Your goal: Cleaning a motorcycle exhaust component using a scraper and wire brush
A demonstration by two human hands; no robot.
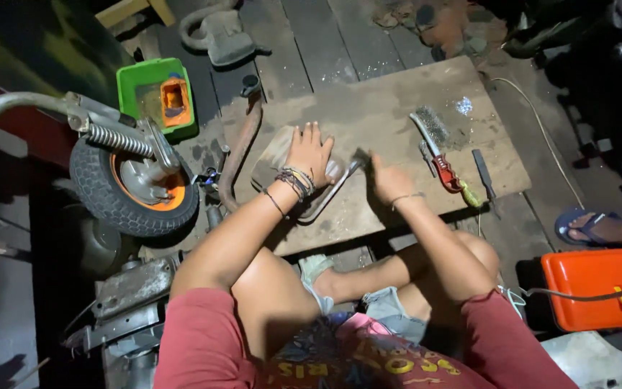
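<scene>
The left hand (309, 153) lies spread flat on a metal part (282, 162) at the board's (368, 108) middle. Just beside it, the right hand (390, 180) grips a tool (350, 171) touching that part.

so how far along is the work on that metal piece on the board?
Done: cannot tell from this view; no finished area shows on the metal piece. In hand: the left hand presses it flat on the wooden board while the right hand works a small tool at its edge. Untouched beside them: wire brush, red-handled pliers, file. What is left cannot be judged.
</scene>
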